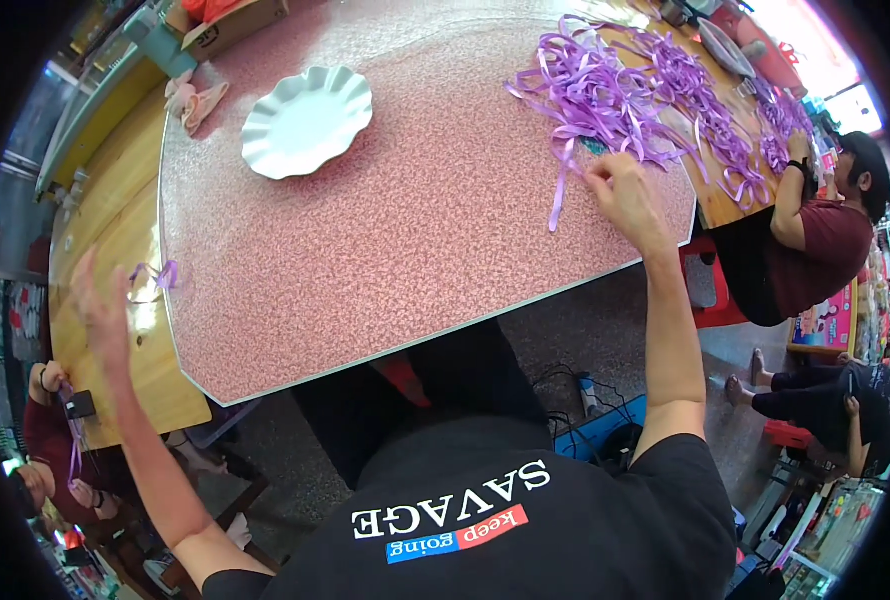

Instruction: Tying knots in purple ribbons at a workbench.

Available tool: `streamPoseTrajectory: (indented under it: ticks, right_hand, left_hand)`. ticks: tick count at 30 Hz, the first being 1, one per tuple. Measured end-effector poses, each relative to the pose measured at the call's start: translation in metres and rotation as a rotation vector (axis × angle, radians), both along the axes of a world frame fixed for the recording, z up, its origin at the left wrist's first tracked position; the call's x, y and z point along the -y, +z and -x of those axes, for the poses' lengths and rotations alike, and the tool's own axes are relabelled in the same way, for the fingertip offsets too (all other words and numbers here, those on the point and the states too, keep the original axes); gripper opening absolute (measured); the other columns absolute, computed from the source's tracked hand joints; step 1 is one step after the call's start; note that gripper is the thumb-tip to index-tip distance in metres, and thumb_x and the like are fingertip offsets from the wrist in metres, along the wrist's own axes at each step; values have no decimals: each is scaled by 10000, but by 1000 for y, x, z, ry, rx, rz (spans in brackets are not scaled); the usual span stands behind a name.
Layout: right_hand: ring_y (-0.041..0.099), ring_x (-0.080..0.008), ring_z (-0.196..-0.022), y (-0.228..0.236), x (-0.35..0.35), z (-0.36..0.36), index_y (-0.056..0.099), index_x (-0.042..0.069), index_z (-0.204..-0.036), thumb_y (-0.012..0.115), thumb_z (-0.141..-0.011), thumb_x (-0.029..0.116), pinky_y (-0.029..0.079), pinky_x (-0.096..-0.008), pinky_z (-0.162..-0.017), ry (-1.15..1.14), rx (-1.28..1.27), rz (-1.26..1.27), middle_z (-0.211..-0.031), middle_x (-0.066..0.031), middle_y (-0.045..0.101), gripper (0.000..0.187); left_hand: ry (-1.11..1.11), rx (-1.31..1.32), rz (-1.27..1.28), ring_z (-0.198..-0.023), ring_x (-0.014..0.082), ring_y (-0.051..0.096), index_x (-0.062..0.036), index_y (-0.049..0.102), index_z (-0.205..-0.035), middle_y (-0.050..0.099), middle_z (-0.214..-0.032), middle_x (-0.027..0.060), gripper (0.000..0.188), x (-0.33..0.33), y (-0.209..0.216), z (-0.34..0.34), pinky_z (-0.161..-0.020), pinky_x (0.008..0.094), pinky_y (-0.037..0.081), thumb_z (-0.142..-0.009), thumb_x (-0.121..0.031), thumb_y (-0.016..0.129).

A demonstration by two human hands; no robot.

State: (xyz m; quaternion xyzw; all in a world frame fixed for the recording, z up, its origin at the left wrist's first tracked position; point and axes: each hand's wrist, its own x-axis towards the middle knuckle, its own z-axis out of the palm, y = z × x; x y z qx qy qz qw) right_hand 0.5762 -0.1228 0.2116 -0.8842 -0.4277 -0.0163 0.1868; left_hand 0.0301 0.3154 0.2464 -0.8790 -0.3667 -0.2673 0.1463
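Black T-shirt cloth takes up the near side, where the person sits facing a pink speckled bench. Over at its far right corner I see a loose heap of purple ribbon. The right hand is at the heap's near edge, fingers curled together beside a dangling strand; I can't tell whether they grip it. Off to the left, the left hand is a blur, raised with its fingers spread, released, close by a small purple loop. Toward the far left sits a white scalloped dish, with a crumpled pinkish cloth beyond it. On the right, a co-worker in maroon sits by more ribbon.
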Motion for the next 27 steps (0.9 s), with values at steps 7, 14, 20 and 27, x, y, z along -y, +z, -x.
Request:
streamPoseTrajectory:
  ticks: [7, 14, 20, 27]
  right_hand:
    - [675, -115, -860, 11, -52, 104, 614, 33, -1039, 562, -1031, 203, 570, -296, -723, 275, -1314, -442, -949, -98, 707, 178]
    - [694, -177, -861, 21, -69, 166, 594, 28, -1085, 509, -1051, 163, 597, -350, -761, 491, -1829, -833, -1034, -138, 690, 163]
    - [659, -129, -748, 39, -57, 156, 642, 22, -1041, 574, -1017, 163, 558, -276, -699, 362, -488, -81, -976, -104, 704, 159]
    - [638, -110, -946, 40, -80, 195, 617, 19, -1295, 662, -973, 155, 506, -240, -764, 730, -653, -471, -1080, -93, 644, 352]
  left_hand:
    - [-579, 452, 1294, -1144, 176, 603, -10, 639, -1234, 659, -1199, 99, 274, 207, 3, -175, -998, 311, 454, -1009, -147, 564]
    - [-779, 605, 1711, -923, 113, 606, 3, 621, -1201, 641, -978, 41, 276, 251, -25, -220, -838, 264, 488, -1054, -215, 538]
    - [-675, 437, 1588, -721, 76, 561, 5, 677, -1005, 589, -779, -2, 243, 228, -14, -184, -646, 238, 456, -1037, -211, 569]
    - [-729, 107, 1502, -613, 65, 534, 15, 650, -1006, 569, -722, -15, 301, 219, 12, -184, -555, 231, 442, -1055, -258, 535]
